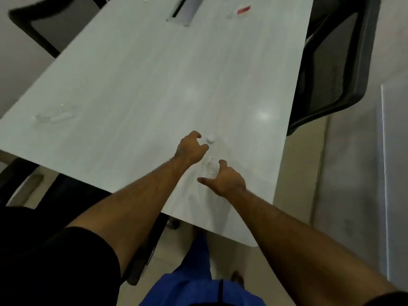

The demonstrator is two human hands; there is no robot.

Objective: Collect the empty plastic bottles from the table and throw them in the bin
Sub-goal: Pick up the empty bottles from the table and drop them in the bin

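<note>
Two clear plastic bottles stand close together near the table's front right part. One shows a white cap (210, 138), and my left hand (191, 149) curls just beside it with fingers apart, not touching. The nearer bottle (210, 168) is uncapped, and my right hand (225, 178) spreads open around its lower side, thumb and fingers apart. A crushed clear bottle (55, 114) lies flat at the table's left edge. A further bottle with a red label (240, 12) lies at the far end. No bin is in view.
The pale wood-grain table (143, 85) has a grey cable hatch (184, 11) at the far middle. Black mesh chairs stand at the right (331, 62), far left (39, 27) and near left (44, 191). Tiled floor runs along the right side.
</note>
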